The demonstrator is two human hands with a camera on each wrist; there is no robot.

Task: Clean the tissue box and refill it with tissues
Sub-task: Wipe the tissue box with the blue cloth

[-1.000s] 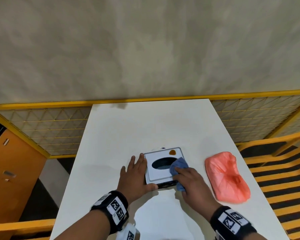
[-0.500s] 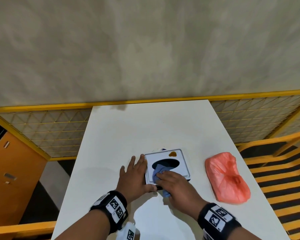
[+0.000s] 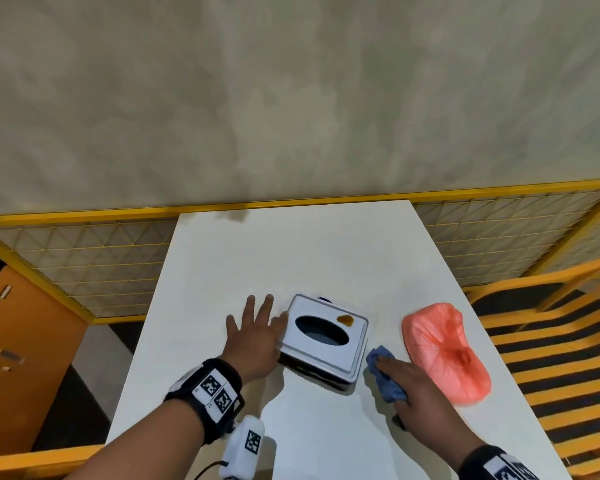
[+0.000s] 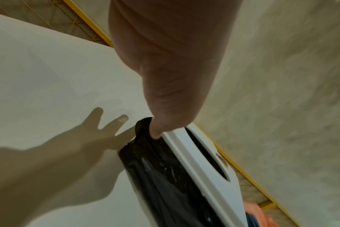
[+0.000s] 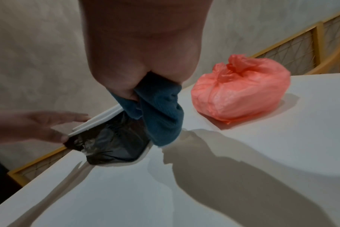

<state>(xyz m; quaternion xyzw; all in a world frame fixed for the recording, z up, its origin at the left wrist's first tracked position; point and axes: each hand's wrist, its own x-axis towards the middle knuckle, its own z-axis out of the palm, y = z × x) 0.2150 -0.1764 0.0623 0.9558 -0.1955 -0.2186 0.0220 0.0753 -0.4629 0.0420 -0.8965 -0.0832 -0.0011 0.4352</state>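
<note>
The tissue box (image 3: 309, 351) has a white lid with an oval opening and black sides (image 5: 111, 144). It sits askew on the white table (image 3: 291, 258). A brown stain (image 3: 344, 319) marks the lid near its far right corner. My left hand (image 3: 257, 327) lies flat with spread fingers against the box's left side, its thumb (image 4: 165, 107) touching the black side under the lid rim (image 4: 204, 162). My right hand (image 3: 406, 379) grips a bunched blue cloth (image 3: 385, 379) just right of the box, the cloth (image 5: 161, 116) hanging down to the table.
A tied pink plastic bag (image 3: 444, 351) holding a white pack lies to the right of my right hand, also in the right wrist view (image 5: 241, 93). Yellow mesh railing (image 3: 84, 258) borders the table's far end, and an orange cabinet (image 3: 21, 358) stands at the left.
My right hand carried the blue cloth off the lid to the table on the box's right. The box has turned clockwise, and my left hand shifted along its left side.
</note>
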